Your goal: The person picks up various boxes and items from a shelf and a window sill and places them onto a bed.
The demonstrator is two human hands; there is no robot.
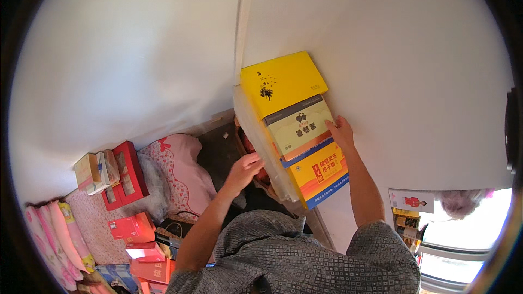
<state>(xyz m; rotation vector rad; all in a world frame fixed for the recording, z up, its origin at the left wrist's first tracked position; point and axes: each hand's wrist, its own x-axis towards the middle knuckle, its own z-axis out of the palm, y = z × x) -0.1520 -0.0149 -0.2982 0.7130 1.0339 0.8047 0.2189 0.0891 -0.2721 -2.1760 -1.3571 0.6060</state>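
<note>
My right hand (pixel 342 132) touches the right edge of a pale green carton (pixel 300 124) with a dark band, its thumb over the top face. That carton lies between a yellow box (pixel 282 83) with a dandelion print and an orange, yellow and blue box (pixel 320 175). These boxes rest on a stack wrapped in clear plastic (pixel 265 147) along its left side. Near that plastic side, my left hand (pixel 246 169) has its fingers loosely bent; whether it touches the plastic is unclear. No object shows in its fingers.
White walls meet at a corner behind the stack. At left, a bed holds a pink pillow (pixel 194 171), a red box with windows (pixel 132 175), small cartons (pixel 88 171), red boxes (pixel 151 253) and folded pink bedding (pixel 55 241). Below the stack is a brown basket (pixel 261 185). Bottles (pixel 406 222) stand right.
</note>
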